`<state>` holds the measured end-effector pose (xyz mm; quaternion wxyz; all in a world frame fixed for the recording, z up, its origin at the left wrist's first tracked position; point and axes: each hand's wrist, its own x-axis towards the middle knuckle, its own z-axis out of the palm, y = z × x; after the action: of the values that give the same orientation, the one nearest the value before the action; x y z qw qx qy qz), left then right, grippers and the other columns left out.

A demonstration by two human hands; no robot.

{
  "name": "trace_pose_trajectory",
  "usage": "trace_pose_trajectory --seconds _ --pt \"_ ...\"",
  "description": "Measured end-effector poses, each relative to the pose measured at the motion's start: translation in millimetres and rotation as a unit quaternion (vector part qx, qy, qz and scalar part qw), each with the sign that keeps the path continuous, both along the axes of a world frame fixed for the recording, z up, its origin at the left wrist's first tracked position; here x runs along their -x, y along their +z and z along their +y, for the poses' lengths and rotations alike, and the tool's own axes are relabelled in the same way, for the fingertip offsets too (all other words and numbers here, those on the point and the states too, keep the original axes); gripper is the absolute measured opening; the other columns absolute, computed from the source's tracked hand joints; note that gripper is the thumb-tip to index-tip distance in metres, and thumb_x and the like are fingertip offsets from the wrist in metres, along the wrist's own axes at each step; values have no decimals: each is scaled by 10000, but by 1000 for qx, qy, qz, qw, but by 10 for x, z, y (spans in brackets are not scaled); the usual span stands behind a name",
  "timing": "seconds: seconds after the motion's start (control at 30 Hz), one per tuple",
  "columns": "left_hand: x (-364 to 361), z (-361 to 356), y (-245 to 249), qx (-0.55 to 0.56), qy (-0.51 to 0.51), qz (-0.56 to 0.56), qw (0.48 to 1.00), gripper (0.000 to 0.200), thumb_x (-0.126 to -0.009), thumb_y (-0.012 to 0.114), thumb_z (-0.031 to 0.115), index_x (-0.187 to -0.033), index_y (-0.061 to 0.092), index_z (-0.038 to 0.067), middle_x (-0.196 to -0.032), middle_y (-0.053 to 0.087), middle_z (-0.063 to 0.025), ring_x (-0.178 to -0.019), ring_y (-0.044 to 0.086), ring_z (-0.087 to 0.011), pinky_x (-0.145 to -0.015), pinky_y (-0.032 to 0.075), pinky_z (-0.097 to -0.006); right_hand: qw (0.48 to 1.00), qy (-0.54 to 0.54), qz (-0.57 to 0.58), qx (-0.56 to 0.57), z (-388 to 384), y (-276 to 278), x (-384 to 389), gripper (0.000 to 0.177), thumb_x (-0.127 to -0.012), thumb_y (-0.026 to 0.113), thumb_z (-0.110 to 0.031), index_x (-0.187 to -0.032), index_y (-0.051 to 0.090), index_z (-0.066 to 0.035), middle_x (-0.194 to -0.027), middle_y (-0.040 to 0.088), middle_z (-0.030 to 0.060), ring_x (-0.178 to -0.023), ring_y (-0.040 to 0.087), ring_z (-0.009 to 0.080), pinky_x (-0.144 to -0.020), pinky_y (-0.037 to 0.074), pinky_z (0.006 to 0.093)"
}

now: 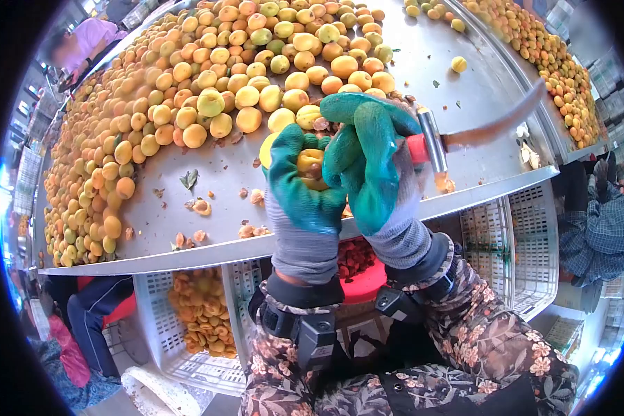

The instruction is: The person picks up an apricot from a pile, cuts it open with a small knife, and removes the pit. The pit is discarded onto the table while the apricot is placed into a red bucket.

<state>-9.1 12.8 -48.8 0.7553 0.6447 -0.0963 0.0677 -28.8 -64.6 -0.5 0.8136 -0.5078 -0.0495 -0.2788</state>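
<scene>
Your left hand (pixel 301 191), in a grey knit glove with a bumpy green rubber coat, is curled tight around a round yellow apricot (pixel 310 165), right above the near edge of the shiny sheet-metal table (pixel 208 201). The fruit looks split open on top, with a brownish bit showing inside. Your right hand (pixel 371 163), same kind of glove, is fisted round a red-handled knife (pixel 430 142). Its steel collar and thin blade stick out toward the table's right edge, and the green fingertips press on the apricot too. A heap of smooth yellow-orange apricots (pixel 208 83) covers the far left of the table. Under the near edge sits a white plastic lattice crate (pixel 187 326) of wrinkly halved fruit, plus a red bowl (pixel 364 284) of brown pits.
</scene>
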Motion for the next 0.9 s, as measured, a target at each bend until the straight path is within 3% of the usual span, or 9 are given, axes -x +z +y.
trace_pose_trajectory --seconds 0.23,0.3,0.37,0.43,0.53,0.7,0.77,0.83,0.9 --pt "-13 -113 -23 -106 59 -18 992 485 -695 713 71 -1126 498 14 -986 550 -86 -914 561 -184 -808 472 -282 999 -31 4 7 -247 -115 -221 312 -939 498 -248 -965 609 42 -671 530 16 -480 435 41 -403 325 207" --pt "-77 -177 -142 399 -133 224 879 439 -721 672 -3 -1120 494 37 -1004 548 -81 -938 557 -172 -820 485 -285 995 -18 27 -91 -213 -123 -270 336 -940 495 -275 -963 604 41 -575 459 12 -417 380 61 -385 322 213" --pt "-37 -236 -223 62 -62 -9 996 401 -778 625 -23 -1143 485 65 -1045 534 -77 -972 552 -171 -839 506 -306 996 -21 8 -84 -185 -96 -259 377 -938 497 -317 -963 608 42 -522 393 10 -377 327 83 -372 326 224" --pt "-48 -170 -202 446 -192 253 837 416 -787 631 -18 -1164 473 61 -1091 507 -78 -1020 537 -179 -863 511 -324 994 -30 35 -102 -204 -68 -252 421 -938 487 -364 -963 613 37 -503 357 4 -373 291 90 -365 318 232" --pt "88 -138 -198 34 -65 8 997 522 -739 671 -39 -1206 451 36 -1131 492 -97 -1009 544 -190 -867 506 -318 995 1 46 -84 -321 -1 -185 448 -950 438 -384 -958 622 25 -470 326 -5 -377 266 71 -368 298 227" --pt "-28 36 -99 -264 125 -186 938 599 -692 691 -100 -1222 423 -23 -1113 500 -107 -969 558 -186 -816 503 -273 981 76 178 22 -459 21 -35 190 -823 673 -184 -934 639 -33 -732 619 34 -582 559 72 -499 440 214" --pt "-28 21 -53 -214 121 -161 956 537 -740 661 -79 -1220 429 -14 -1109 510 -110 -952 566 -191 -817 503 -280 951 43 172 255 -323 -131 -68 250 -769 710 -178 -944 623 -22 -742 631 63 -661 594 118 -613 487 273" --pt "-72 53 52 407 -94 220 882 466 -796 622 -40 -1220 432 1 -1096 521 -109 -960 565 -200 -825 497 -286 933 7 122 339 -250 -204 -66 244 -723 662 -89 -949 609 -17 -724 616 113 -674 582 110 -640 482 298" --pt "-130 97 -117 392 -81 214 891 338 -874 538 25 -1199 457 -17 -1095 549 -106 -952 581 -190 -827 499 -301 958 54 136 248 -309 -260 -147 258 -726 661 -93 -966 612 -11 -699 612 109 -662 579 107 -624 480 297"
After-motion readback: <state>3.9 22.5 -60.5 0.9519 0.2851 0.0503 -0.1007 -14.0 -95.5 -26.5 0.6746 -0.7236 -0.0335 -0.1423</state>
